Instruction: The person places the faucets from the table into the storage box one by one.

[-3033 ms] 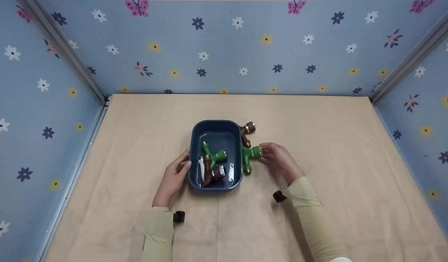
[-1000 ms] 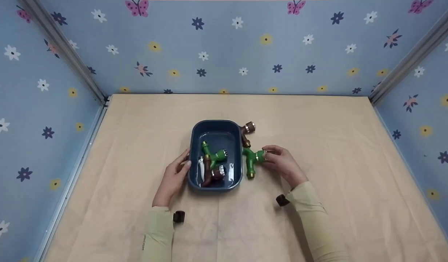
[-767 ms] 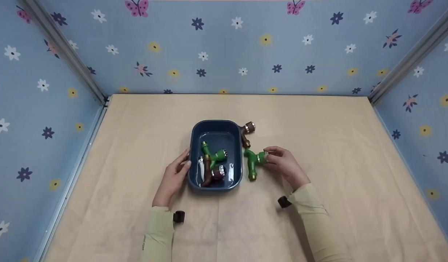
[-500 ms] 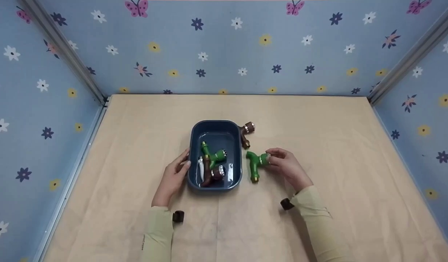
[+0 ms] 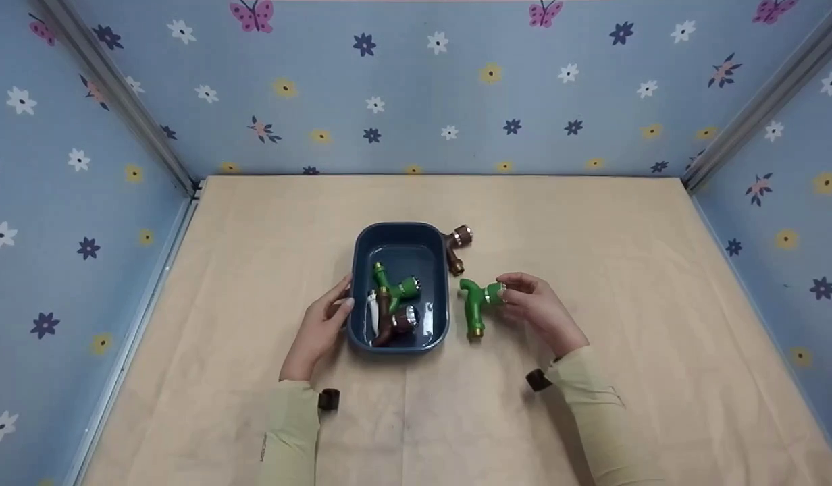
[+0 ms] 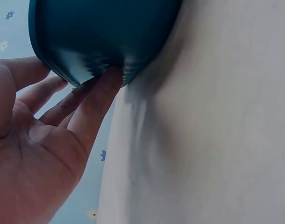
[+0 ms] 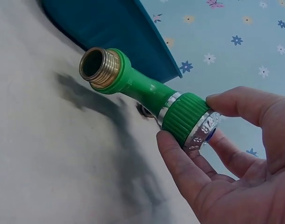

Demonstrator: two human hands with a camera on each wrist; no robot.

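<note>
My right hand (image 5: 541,310) pinches the ribbed knob of a green tap (image 5: 475,307) between thumb and fingers, just right of the blue tub (image 5: 400,349). In the right wrist view, the tap's brass threaded end (image 7: 100,69) points away from the hand, and its shadow falls on the tabletop. My left hand (image 5: 319,329) rests against the tub's left wall, its fingers (image 6: 96,103) fairly straight on the outside. Inside the tub lie another green tap (image 5: 406,289), a brown tap (image 5: 383,317) partly over it, and a white piece (image 5: 373,314), mostly hidden.
A second brown tap (image 5: 462,236) lies against the outside of the tub's right wall, near its far end. The table (image 5: 267,256) has a beige cover. Blue flowered panels (image 5: 416,88) stand at the back and both sides.
My right hand has drawn the green tap away from the tub's right wall, to the right and slightly nearer me. The left hand and tub have stayed nearly in place.
</note>
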